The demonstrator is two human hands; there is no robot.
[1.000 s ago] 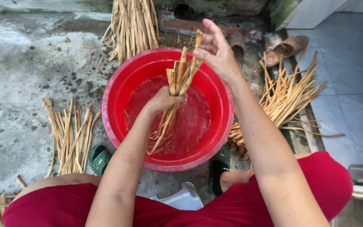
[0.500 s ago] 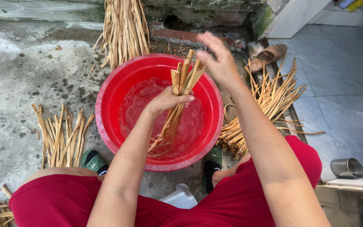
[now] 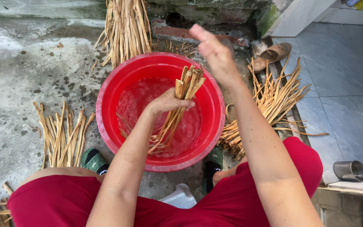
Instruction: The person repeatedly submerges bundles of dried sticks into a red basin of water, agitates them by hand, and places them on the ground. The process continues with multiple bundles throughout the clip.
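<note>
The left hand [image 3: 169, 102] has its grip pinched around a bundle of strips [image 3: 177, 107], slanting over the water in the red basin [image 3: 110, 90] on the floor. The right hand [image 3: 215, 52] hangs over the basin's far right rim, fingers spread, empty. More strips [image 3: 61, 134] lie to the left.

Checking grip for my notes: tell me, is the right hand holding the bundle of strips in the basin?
No: the right hand is raised, open and empty, while the left hand grips the bundle of strips over the red basin.
</note>
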